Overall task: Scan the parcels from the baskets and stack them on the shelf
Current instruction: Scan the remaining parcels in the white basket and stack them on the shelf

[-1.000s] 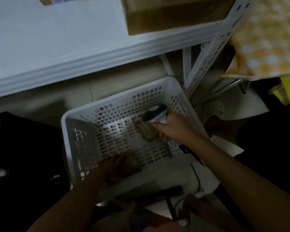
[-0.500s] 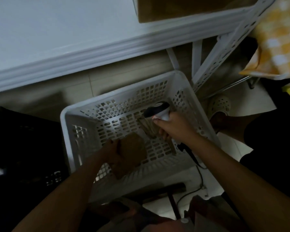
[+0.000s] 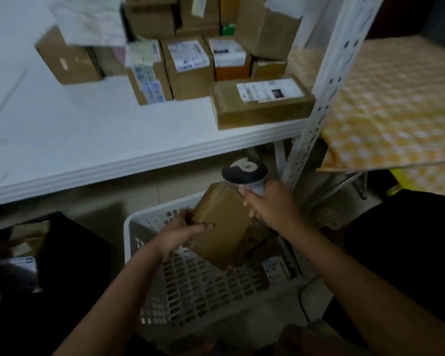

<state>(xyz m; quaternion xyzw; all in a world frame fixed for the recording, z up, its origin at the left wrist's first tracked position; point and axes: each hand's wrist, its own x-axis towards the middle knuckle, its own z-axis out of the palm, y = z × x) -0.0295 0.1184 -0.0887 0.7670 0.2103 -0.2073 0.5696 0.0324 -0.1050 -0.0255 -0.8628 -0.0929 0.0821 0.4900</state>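
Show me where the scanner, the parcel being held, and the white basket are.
scanner (image 3: 244, 171): head view, on its dark rounded head.
parcel (image 3: 220, 227): head view, on the bare brown face between the two hands.
white basket (image 3: 203, 286): head view, on its perforated near wall.

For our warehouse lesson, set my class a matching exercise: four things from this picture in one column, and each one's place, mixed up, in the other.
Things:
1. scanner
2. small brown parcel
3. white basket
4. flat labelled box

Places:
A. on the floor below the shelf
B. in the left hand
C. at the shelf's front edge
D. in the right hand

Pairs: 1-D, 2-B, 3-A, 4-C
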